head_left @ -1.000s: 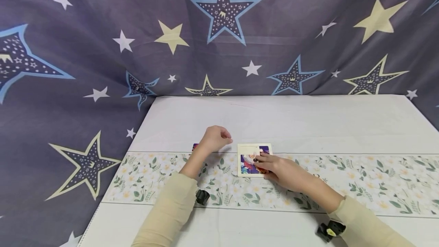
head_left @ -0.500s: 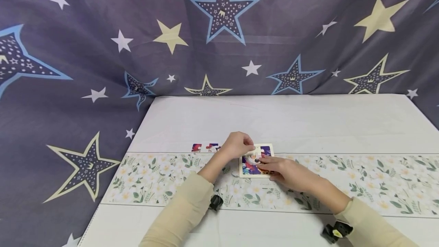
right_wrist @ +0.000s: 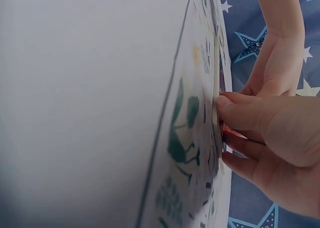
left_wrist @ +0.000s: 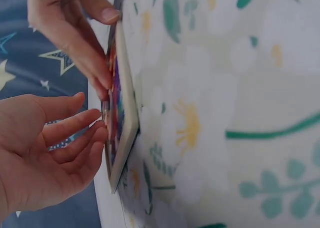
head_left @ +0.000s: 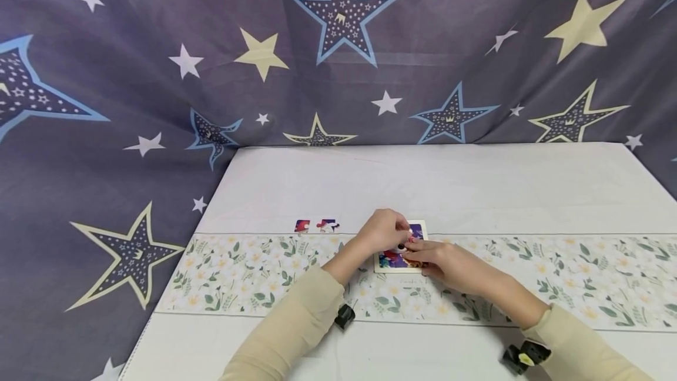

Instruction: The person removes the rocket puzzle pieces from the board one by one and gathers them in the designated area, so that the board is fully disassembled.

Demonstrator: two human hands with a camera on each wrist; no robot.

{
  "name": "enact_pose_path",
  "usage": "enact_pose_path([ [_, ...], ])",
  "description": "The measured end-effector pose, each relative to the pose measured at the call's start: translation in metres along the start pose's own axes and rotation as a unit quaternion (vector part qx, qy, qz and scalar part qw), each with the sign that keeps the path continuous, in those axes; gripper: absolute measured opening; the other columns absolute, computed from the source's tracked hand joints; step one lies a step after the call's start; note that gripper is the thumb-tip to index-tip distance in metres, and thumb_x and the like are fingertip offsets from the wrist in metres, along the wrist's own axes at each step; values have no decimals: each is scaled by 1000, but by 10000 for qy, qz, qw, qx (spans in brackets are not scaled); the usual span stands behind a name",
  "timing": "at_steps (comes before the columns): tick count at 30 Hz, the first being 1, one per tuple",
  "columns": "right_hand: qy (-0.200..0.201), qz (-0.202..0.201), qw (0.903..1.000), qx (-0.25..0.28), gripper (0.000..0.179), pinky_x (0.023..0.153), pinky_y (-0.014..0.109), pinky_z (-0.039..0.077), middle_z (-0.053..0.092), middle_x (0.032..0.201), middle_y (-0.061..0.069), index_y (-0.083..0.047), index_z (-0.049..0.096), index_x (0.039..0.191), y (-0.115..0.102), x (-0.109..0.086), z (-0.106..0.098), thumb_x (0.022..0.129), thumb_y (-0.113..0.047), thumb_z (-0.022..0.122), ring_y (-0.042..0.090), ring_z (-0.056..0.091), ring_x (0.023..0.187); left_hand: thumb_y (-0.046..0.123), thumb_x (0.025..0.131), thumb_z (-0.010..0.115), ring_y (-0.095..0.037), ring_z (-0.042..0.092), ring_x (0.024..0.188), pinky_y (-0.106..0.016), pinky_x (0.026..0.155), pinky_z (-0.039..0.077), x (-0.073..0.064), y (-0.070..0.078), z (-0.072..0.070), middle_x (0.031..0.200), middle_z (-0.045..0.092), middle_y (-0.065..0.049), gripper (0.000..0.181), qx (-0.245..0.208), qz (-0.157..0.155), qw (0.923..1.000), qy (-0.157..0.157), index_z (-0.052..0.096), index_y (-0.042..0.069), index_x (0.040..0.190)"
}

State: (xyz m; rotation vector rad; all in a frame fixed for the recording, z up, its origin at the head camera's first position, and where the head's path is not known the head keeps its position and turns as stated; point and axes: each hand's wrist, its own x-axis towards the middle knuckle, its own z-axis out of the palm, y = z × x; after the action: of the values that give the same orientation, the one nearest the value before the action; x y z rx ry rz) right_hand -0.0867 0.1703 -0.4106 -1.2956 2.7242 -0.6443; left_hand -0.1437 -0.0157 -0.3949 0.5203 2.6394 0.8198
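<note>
A small framed jigsaw puzzle [head_left: 389, 260] with a pale rim and a colourful picture lies flat on the table, partly covered by both hands. My left hand [head_left: 382, 231] reaches over its upper left part. In the left wrist view, the left fingertips [left_wrist: 100, 122] touch the puzzle's face while the thumb stands apart from them; whether a piece lies under them is hidden. My right hand [head_left: 449, 260] holds the puzzle at its right side. The right thumb [right_wrist: 225, 103] is against the edge, with the other fingers on the picture.
Two loose puzzle pieces lie to the left: a red and purple piece [head_left: 302, 226] and a purple and white piece [head_left: 328, 226]. The white table [head_left: 476, 181] carries a floral strip [head_left: 238, 275]. A dark star-patterned curtain [head_left: 338, 87] hangs behind and at the left.
My left hand has moved right, from beside the puzzle onto it, uncovering the loose pieces. The puzzle has shifted slightly right, and my right hand with it.
</note>
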Motion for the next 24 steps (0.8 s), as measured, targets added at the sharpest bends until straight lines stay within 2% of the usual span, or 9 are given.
enact_pose_path([
  [4,-11,108,9999,-1,43,94,43,51,58,135,18,-6,63,126,0,0,0,84,0,69,36,56,124,21,93,62,-15,68,99,-25,84,54,1,2,3,107,74,-4,23,235,24,9997,59,72,9,109],
  [10,-15,179,9998,-53,43,92,42,53,59,134,17,-6,64,125,-1,0,0,82,1,70,35,57,123,20,93,63,-16,68,98,-23,82,54,1,3,5,106,73,-5,20,294,121,9994,113,75,9,105],
  [13,16,177,9998,-50,43,91,41,53,60,133,17,-5,64,124,-1,0,0,82,1,70,34,58,122,19,92,64,-12,66,87,-20,73,52,1,3,7,100,73,-4,17,196,131,9996,165,75,9,100],
  [16,47,176,9998,-31,42,91,40,53,61,131,16,-5,65,123,-1,1,1,82,1,70,34,59,121,18,91,65,-9,58,71,-16,60,46,2,3,9,89,71,-4,14,77,193,9995,234,76,9,94],
  [18,56,191,9998,-20,42,90,40,54,62,130,16,-6,65,123,-1,1,1,82,1,70,34,59,121,16,90,66,-8,52,67,-16,57,41,1,3,10,86,67,-4,12,57,242,9993,294,76,9,91],
  [24,87,199,9998,-22,41,89,38,54,63,129,15,-6,66,122,-1,0,2,82,0,70,34,60,120,15,90,65,-13,61,85,-19,72,49,-1,5,11,99,68,-5,13,200,293,9987,366,73,9,98],
])
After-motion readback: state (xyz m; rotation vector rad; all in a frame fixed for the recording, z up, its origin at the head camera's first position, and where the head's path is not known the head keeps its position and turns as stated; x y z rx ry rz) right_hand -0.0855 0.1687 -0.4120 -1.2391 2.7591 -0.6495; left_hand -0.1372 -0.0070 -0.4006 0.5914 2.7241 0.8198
